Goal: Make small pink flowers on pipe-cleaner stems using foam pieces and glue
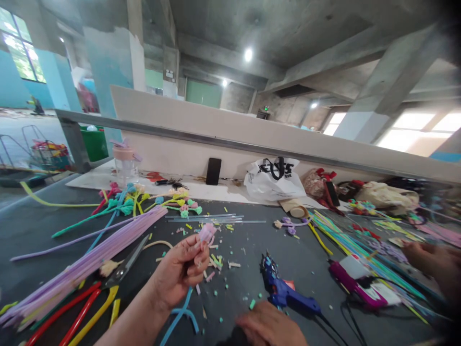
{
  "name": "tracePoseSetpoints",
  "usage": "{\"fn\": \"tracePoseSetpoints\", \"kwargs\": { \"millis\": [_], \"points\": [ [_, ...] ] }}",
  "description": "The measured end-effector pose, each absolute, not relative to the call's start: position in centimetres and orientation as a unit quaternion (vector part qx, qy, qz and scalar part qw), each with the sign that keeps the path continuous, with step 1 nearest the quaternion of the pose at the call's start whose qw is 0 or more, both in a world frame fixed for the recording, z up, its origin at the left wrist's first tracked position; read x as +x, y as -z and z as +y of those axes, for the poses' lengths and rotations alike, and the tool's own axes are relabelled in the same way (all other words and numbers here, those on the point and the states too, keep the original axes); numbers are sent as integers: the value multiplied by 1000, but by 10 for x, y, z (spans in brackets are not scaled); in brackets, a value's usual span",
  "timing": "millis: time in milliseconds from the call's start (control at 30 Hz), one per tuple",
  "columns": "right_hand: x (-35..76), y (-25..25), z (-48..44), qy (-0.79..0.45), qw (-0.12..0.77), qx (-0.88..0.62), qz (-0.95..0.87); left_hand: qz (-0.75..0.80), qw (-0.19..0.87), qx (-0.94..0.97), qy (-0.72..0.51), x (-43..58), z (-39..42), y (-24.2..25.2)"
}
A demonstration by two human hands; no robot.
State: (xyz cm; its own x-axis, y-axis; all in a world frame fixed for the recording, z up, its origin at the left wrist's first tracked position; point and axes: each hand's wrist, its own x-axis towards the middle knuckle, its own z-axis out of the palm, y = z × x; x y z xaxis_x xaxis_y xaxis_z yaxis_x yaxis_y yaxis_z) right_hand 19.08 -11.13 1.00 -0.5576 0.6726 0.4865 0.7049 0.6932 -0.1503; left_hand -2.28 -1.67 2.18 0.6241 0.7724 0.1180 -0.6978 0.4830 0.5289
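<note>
In the head view my left hand [183,266] is closed in a pinch, raised over the middle of the dark table. Between its fingertips is a small pale pink-purple pipe cleaner piece [207,233], curled into a loop or bud. My right hand [270,324] is low at the bottom edge, smeared by motion, its fingers not clear. Just beyond it lies a blue hot glue gun [291,295], its nozzle pointing away. Left of my left forearm are scissors [118,276] with red handles and a bundle of lilac pipe cleaners [97,245]. A blue pipe cleaner [185,312] passes beneath my left wrist.
Finished pipe cleaner flowers [124,204] lie at the back left near a clear cup [125,166]. A phone [213,171] leans against the partition beside a white plastic bag [275,178]. Clippings scatter the middle. A co-worker's hand [432,262] is at the far right, beyond a magenta device [360,283].
</note>
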Motion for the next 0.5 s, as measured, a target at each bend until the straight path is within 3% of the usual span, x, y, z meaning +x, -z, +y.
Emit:
{"fn": "tracePoseSetpoints", "kwargs": {
  "millis": [167,300,433,500],
  "points": [
    [193,-24,-115,-63,239,-441,-863,36,843,220,-490,-38,-10,-30],
    [222,-14,-103,-11,218,-519,-827,5,840,192,-507,-47,-7,-33],
    [270,-5,-91,65,60,-714,-695,14,842,196,-502,-43,-8,-32],
    [287,0,-90,47,-17,-761,-647,22,845,200,-496,-40,-10,-32]
  ]
}}
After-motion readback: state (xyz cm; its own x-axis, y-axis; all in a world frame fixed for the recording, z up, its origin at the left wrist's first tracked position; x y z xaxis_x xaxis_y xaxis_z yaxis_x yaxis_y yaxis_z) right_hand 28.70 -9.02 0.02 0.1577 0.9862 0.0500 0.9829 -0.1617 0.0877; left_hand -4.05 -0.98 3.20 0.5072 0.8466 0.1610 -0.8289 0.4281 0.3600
